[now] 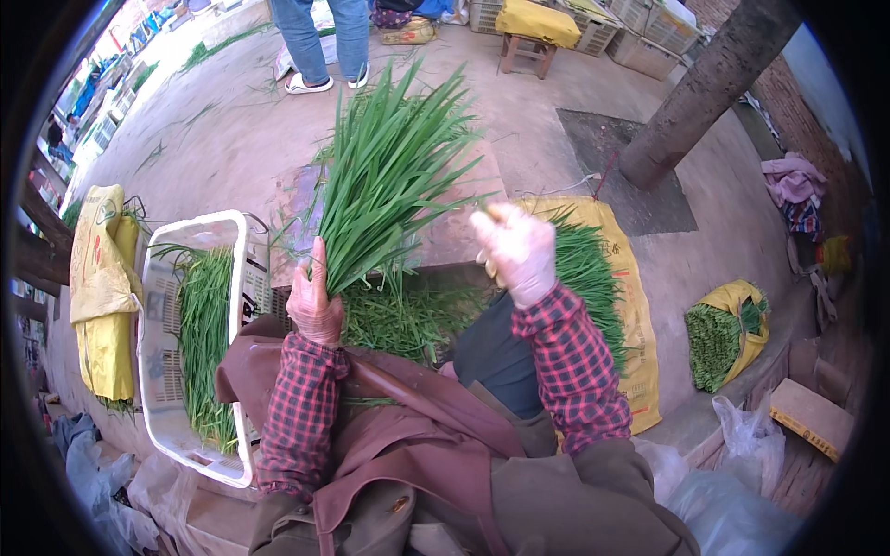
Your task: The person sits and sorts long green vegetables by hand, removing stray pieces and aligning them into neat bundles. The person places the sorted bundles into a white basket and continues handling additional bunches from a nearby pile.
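My left hand (pixel 316 306) grips the lower end of a bunch of long green leaves (pixel 389 167), likely garlic chives, which fans out away from me over a low board (pixel 462 240). My right hand (pixel 518 250), in a thin pale glove and blurred, is raised right of the bunch with its fingers curled; whether it holds anything cannot be told. Loose green trimmings (pixel 410 323) lie below the board's near edge. To the left, a white plastic crate (pixel 243 292) contains more leaves (pixel 205 333). More cut leaves (pixel 591 278) lie on a yellow woven sack (pixel 636 326) at right.
A person in jeans (pixel 302 35) stands beyond the board. A wooden post (pixel 695 104) rises at upper right, near a small stool (pixel 528 52). Far right lies a wrapped bundle of greens (pixel 719 340). Folded yellow sacks (pixel 104 299) are left of the crate; plastic bags (pixel 747 438) lie at lower right.
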`<action>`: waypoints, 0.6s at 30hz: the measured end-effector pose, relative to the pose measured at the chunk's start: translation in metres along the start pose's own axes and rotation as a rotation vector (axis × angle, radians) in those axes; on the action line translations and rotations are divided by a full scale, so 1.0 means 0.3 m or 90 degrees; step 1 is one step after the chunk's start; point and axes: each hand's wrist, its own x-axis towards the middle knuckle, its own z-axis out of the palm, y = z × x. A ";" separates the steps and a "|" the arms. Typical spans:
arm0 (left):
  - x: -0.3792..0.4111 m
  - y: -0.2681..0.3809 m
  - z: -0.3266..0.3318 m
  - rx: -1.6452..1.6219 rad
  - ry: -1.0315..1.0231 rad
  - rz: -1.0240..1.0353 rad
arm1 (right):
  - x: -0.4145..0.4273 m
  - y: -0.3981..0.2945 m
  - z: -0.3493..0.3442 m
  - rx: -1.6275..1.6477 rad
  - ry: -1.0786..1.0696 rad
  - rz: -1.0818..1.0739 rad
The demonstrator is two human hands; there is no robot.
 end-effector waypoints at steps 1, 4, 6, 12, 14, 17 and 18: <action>0.012 -0.005 0.007 0.014 0.005 0.007 | -0.024 0.068 0.028 -0.080 -0.044 -0.012; 0.047 -0.011 -0.009 0.049 0.021 0.041 | -0.059 0.272 0.168 -0.140 -0.169 0.043; 0.056 -0.019 -0.012 0.086 0.023 0.060 | -0.081 0.332 0.230 -0.042 -0.074 0.037; 0.065 -0.035 -0.031 0.164 0.029 0.118 | -0.153 0.114 0.306 -0.009 -0.073 -0.089; 0.062 -0.031 -0.033 0.168 0.025 0.133 | -0.150 0.062 0.295 0.000 -0.031 -0.125; 0.060 -0.022 -0.035 0.167 0.021 0.151 | -0.119 0.035 0.275 -0.044 0.006 -0.178; 0.059 -0.019 -0.040 0.170 0.018 0.158 | -0.116 0.022 0.274 -0.039 0.012 -0.164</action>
